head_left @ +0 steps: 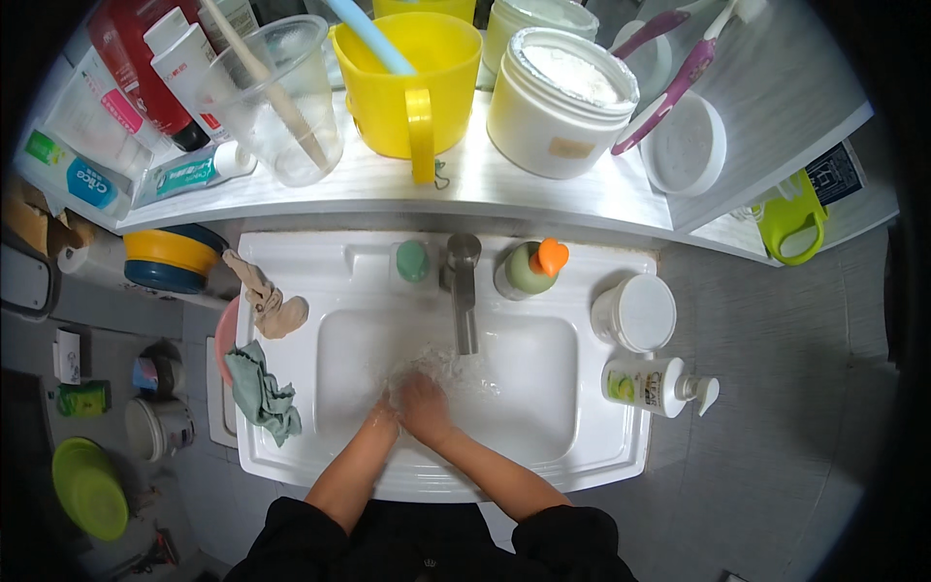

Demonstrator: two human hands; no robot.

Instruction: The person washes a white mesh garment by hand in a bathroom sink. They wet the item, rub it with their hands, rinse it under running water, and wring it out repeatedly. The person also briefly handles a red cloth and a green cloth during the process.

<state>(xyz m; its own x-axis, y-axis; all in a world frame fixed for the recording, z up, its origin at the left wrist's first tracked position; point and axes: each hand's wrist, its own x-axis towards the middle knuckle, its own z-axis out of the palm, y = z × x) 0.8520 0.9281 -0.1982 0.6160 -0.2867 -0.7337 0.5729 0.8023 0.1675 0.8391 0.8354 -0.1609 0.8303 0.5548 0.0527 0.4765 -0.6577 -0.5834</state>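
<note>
Both my hands are together low in the white sink (529,417), a little left of the grey metal faucet (465,301). Water splashes around them below the spout. My right hand (423,400) lies against my left hand (386,409) and covers part of it. Splashing water blurs the fingers of both, so whether they are curled or spread does not show. Nothing held can be made out. Behind the basin, a green bar of soap (412,261) sits left of the faucet, and a green pump bottle with an orange top (532,267) stands right of it.
A green cloth (262,393) and a beige cloth (267,301) drape the left rim. At the right rim are a white lidded tub (640,313) and a white pump bottle (652,386). Above, a shelf (388,192) carries a yellow mug (388,107), a clear cup, tubes and toothbrushes.
</note>
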